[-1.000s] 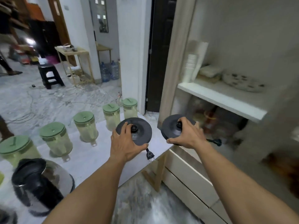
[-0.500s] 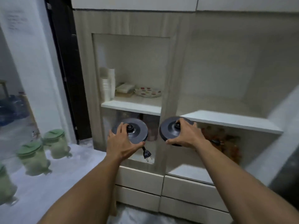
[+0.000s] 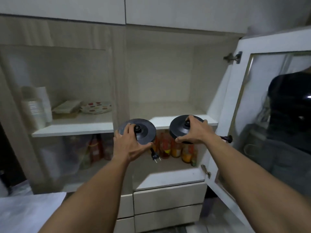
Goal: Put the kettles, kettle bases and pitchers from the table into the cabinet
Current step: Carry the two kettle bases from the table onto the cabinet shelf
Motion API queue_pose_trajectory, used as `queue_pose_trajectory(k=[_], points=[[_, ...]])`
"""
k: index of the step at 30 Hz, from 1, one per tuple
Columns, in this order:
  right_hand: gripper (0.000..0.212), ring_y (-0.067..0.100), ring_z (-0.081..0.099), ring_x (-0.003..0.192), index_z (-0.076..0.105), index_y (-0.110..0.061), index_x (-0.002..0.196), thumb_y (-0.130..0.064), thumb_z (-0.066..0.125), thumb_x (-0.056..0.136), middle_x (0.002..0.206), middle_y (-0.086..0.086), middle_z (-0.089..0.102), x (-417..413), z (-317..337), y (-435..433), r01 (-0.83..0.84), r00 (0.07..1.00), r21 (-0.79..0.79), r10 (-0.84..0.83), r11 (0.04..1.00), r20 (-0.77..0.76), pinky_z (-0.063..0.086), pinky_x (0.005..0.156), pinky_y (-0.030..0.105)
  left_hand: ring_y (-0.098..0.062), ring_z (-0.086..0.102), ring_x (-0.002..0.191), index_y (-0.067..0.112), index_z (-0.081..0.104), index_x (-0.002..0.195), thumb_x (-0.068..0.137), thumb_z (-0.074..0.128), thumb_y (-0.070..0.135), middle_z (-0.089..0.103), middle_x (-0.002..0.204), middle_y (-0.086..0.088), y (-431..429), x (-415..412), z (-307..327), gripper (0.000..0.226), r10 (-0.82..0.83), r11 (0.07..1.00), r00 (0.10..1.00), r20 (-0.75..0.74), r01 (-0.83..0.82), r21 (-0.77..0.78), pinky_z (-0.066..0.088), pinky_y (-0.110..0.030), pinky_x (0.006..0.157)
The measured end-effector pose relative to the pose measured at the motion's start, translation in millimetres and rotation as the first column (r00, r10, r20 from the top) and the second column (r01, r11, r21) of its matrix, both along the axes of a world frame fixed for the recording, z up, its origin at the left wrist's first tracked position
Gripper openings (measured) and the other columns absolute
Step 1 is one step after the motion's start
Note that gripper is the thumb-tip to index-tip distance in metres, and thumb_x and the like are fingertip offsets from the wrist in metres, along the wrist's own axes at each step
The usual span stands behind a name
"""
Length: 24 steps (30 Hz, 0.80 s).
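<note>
I hold two round dark grey kettle bases in front of the open cabinet (image 3: 168, 73). My left hand (image 3: 130, 145) grips the left kettle base (image 3: 144, 132), whose short cord and plug (image 3: 155, 156) dangle below. My right hand (image 3: 196, 132) grips the right kettle base (image 3: 178, 130), its plug (image 3: 227, 138) sticking out to the right. Both bases hang tilted at the front edge of the white upper shelf (image 3: 176, 121), whose surface behind them is bare. No kettles or pitchers are in view.
Several sauce bottles (image 3: 175, 148) stand on the lower shelf behind the bases. The glass cabinet door (image 3: 262, 123) stands open at right. The left compartment, behind glass, holds stacked cups (image 3: 35, 105) and a spotted plate (image 3: 96, 107). Drawers (image 3: 168, 199) sit below; the table corner (image 3: 25, 211) is at bottom left.
My view has swung from the table with pitchers and a kettle to face the cabinet. Both hands carried the kettle bases up to the open right compartment's shelf edge.
</note>
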State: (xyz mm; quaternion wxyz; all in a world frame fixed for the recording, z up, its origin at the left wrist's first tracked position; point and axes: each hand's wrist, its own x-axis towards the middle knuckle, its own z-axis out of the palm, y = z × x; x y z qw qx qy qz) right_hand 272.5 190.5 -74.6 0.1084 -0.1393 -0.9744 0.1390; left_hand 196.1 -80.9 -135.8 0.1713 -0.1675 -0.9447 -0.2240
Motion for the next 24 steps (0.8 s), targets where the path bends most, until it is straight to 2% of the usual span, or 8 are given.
queue_pose_trajectory(k=[3,8,12,16,21,24], points=[[0.089,0.033,0.040,0.123,0.040,-0.027,0.120,-0.075,0.076,0.054,0.117,-0.007,0.054,1.6,6.6,20.7,0.050,0.998,0.001,-0.050,0.999,-0.022,0.045,0.078,0.044,-0.042,0.044,0.127,0.025,0.038,0.136,0.059,0.044,0.091,0.046,0.146,0.000,26.3,-14.3,7.7,0.102,-0.044,0.999,0.999,-0.029,0.044,-0.004,0.038,-0.056,0.105],[0.103,0.037,0.039,0.131,0.039,-0.027,0.132,-0.078,0.076,0.051,0.138,-0.002,0.053,-13.1,15.6,55.1,0.113,0.993,-0.004,-0.113,0.994,-0.041,0.046,0.098,0.053,-0.041,0.043,0.131,0.022,0.038,0.140,0.059,0.042,0.091,0.043,0.150,0.001,71.3,-37.9,22.2,0.107,-0.107,0.994,0.992,-0.060,0.107,-0.009,0.035,-0.055,0.109],[0.105,0.037,0.038,0.133,0.039,-0.027,0.137,-0.077,0.077,0.053,0.140,0.000,0.052,-37.4,20.1,81.6,0.129,0.990,-0.028,-0.131,0.991,-0.049,0.045,0.100,0.055,-0.039,0.048,0.128,0.022,0.038,0.137,0.059,0.041,0.093,0.046,0.147,-0.003,103.4,-67.2,25.9,0.105,-0.114,0.993,0.990,-0.086,0.111,-0.032,0.035,-0.055,0.110],[0.104,0.037,0.037,0.132,0.038,-0.025,0.138,-0.072,0.078,0.054,0.142,0.000,0.050,-83.8,18.2,120.2,0.128,0.990,-0.043,-0.130,0.991,-0.047,0.045,0.099,0.053,-0.037,0.052,0.124,0.023,0.037,0.138,0.058,0.037,0.096,0.046,0.146,-0.002,146.0,-119.5,23.2,0.109,-0.073,0.996,0.993,-0.089,0.068,-0.063,0.034,-0.054,0.109],[0.113,0.038,0.037,0.135,0.034,-0.026,0.144,-0.074,0.078,0.052,0.146,0.002,0.049,-155.3,7.1,169.4,0.120,0.993,-0.055,-0.121,0.991,-0.011,0.042,0.104,0.054,-0.035,0.045,0.134,0.020,0.032,0.146,0.057,0.041,0.095,0.039,0.155,-0.004,195.0,-179.2,20.7,0.117,-0.035,0.996,0.998,-0.047,0.031,-0.083,0.030,-0.052,0.115],[0.113,0.040,0.042,0.132,0.035,-0.026,0.142,-0.078,0.075,0.049,0.145,0.000,0.049,-211.6,0.1,201.7,0.094,0.996,-0.044,-0.094,0.995,0.011,0.042,0.103,0.053,-0.035,0.044,0.134,0.020,0.030,0.148,0.057,0.041,0.095,0.038,0.155,-0.004,228.4,-224.7,17.1,0.118,-0.010,0.998,0.999,-0.030,0.008,-0.059,0.029,-0.052,0.115]])
